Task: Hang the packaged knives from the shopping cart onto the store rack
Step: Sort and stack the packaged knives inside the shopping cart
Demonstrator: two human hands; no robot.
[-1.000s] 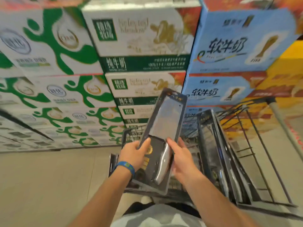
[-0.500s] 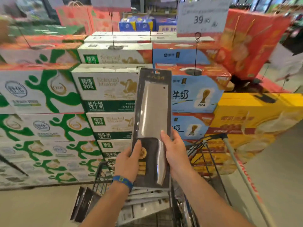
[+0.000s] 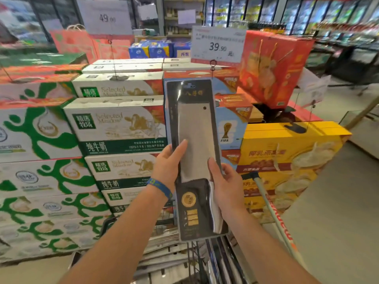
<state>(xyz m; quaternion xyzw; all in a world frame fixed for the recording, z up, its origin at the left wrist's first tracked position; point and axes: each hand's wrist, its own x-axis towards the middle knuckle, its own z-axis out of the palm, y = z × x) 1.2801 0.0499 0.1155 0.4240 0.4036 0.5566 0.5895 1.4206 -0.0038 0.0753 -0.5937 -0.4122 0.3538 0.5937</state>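
Above the shopping cart [image 3: 202, 261] at six o'clock, the left hand [image 3: 167, 165] and right hand [image 3: 226, 187] had raised the knife pack [image 3: 194, 128] upright at centre, fingers gripping its long edges. No rack showed among the milk boxes [image 3: 121, 128] beyond at ten o'clock, so hanging likely lay ahead.

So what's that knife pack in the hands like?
The knife pack is a long dark card under clear plastic, holding a wide silvery cleaver with a small hole near its top. A gold round seal and gold labels sit low down, beside the shiny handle. It stands nearly upright above the cart, gripped at its edges by the left hand and right hand.
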